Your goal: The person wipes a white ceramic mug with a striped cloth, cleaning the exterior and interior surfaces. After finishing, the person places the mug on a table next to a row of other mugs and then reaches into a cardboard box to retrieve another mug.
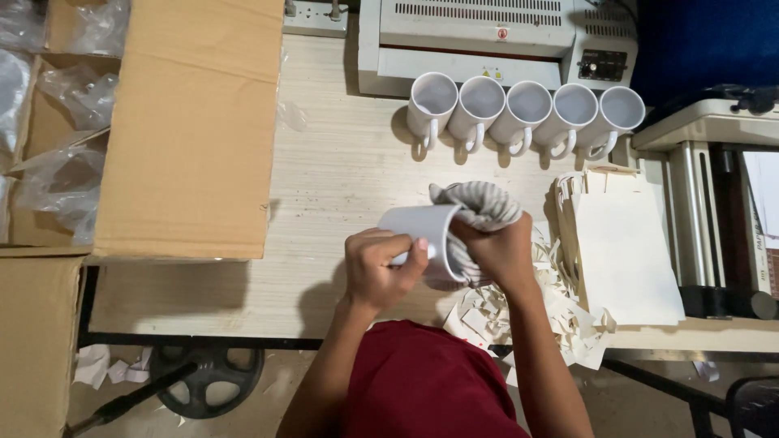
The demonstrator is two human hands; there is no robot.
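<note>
- The left hand (375, 268) grips a white mug (422, 235) lying on its side, thumb across its wall.
- The right hand (501, 253), just beside it, is clenched on a striped grey cloth (479, 207) pushed into the mug's mouth.
- Under and right of that hand lie paper scraps (560, 312) and a stack of cream sheets (625, 251).
- Beyond both hands stands a row of five white mugs (527, 109), with a laminating machine (487, 36) behind.
- Far left of the left hand sits an open cardboard box (191, 130).

white mug (418, 231) on its side (held), striped cloth (479, 207)
</note>
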